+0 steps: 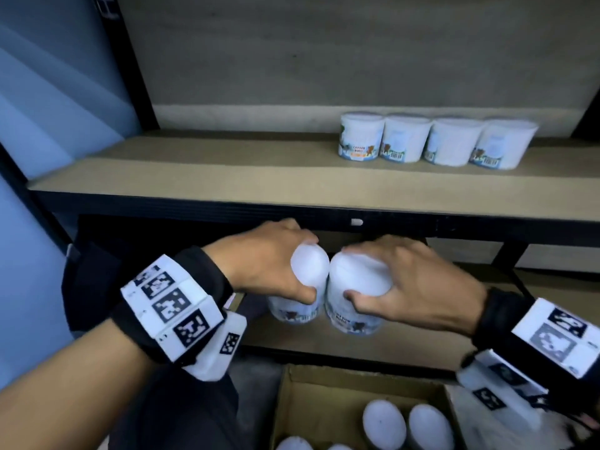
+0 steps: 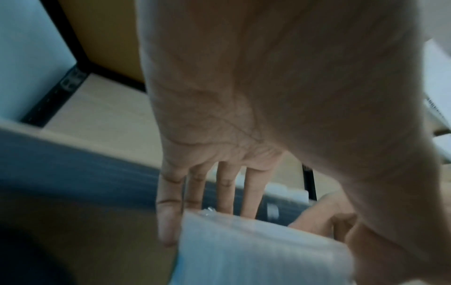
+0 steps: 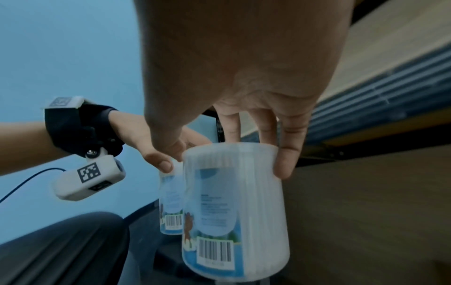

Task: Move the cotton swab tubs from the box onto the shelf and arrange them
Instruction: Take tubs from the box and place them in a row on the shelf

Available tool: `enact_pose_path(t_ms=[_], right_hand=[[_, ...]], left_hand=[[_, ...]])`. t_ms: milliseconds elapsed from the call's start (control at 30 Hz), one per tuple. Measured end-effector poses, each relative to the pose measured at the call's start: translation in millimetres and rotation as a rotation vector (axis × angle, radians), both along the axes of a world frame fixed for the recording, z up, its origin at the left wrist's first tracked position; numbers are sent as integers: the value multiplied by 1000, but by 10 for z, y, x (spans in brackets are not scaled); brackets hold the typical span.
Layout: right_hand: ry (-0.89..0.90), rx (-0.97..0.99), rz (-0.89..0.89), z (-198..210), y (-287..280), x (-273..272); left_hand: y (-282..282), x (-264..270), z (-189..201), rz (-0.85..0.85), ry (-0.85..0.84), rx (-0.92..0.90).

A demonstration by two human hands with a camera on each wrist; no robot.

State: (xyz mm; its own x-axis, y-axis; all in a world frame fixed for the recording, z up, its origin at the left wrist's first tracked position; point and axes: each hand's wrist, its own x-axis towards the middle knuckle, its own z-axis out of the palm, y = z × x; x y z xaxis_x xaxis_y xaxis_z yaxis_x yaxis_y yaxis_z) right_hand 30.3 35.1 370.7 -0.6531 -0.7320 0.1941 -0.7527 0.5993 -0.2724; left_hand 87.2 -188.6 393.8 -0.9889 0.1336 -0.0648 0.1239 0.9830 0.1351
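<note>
Each hand grips one white cotton swab tub from above by its lid, and the two tubs hang side by side in the air below the shelf's front edge. My left hand [image 1: 276,258] holds the left tub [image 1: 298,306]; my right hand [image 1: 399,280] holds the right tub [image 1: 354,306]. The right wrist view shows the right tub [image 3: 234,212] upright with its barcode label, fingers [image 3: 288,154] curled over the rim, and the left tub [image 3: 171,202] just behind it. Several tubs [image 1: 435,141] stand in a row at the back right of the shelf [image 1: 194,177]. More tubs [image 1: 383,423] sit in the cardboard box [image 1: 285,404].
A lower shelf board [image 1: 324,342] lies behind and under the held tubs. A black upright post [image 1: 130,60] frames the shelf at the left, beside a blue wall [image 1: 48,108]. My dark-clothed knee [image 1: 181,417] is left of the box.
</note>
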Motion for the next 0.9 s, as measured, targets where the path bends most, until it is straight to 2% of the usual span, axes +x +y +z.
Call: enact_pose_path(t_ms=[200,333,467,900], right_hand=[[126,-63,-2,590,-52,-42],[164,-109,-30,843,-123,-154],[155,-132,-73,980,-185,-272],[233,-138,-237,1130,-744,-662]], left_hand=[[-105,31,651,15,148,-22],[-135,-28,944,51,170,-3],[-198,-100,1119,59,163,54],[-451,-490,1415,106,92,20]])
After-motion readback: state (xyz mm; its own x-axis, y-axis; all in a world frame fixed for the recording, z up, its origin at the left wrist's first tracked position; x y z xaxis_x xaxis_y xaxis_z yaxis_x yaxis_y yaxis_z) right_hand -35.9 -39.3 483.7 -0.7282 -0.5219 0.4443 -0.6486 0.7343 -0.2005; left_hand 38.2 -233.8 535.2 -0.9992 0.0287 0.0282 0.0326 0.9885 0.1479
